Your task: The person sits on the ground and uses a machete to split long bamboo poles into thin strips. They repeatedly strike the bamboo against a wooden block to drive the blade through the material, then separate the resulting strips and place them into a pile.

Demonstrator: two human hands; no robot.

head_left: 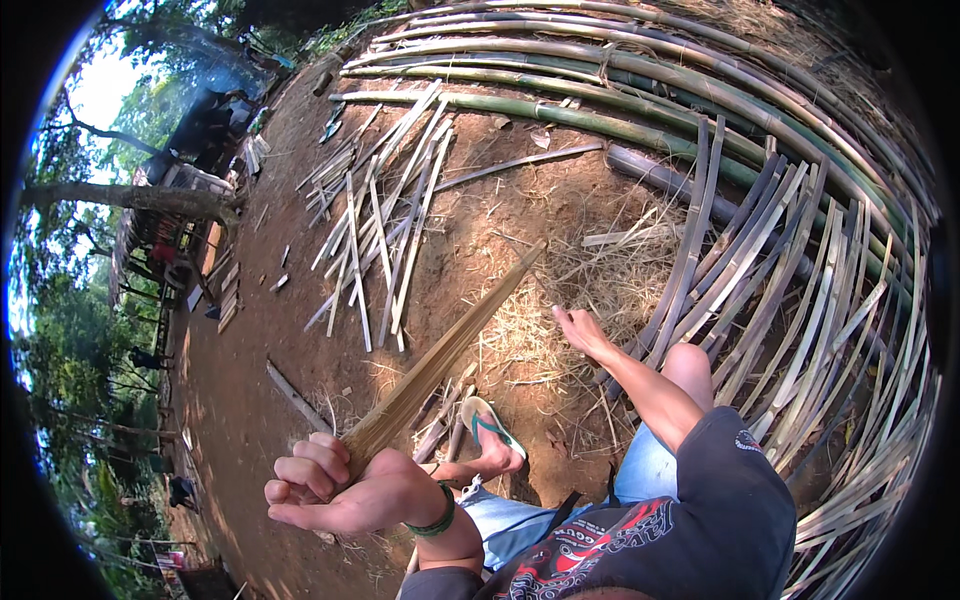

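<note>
My left hand (345, 490) is raised at the lower left, its fingers wrapped round the near end of a flat bamboo slat (430, 360). The slat slants up and away to the right, and its far end narrows in the picture near the pile of shavings. A green band circles my left wrist. Beyond my right knee, my right hand (583, 333) is held low over the pale bamboo shavings (520, 345), apart from the slat. Its fingers look curled, with one pointing toward the slat's far end. Whatever it may grip is too small to make out.
Split bamboo strips (385, 230) lie loosely heaped ahead on the left. Long bamboo poles (560, 112) stretch across the far side. Many strips (790, 270) lean over poles on my right. My sandalled foot (492, 440) rests on bare earth, near a short stick (295, 395).
</note>
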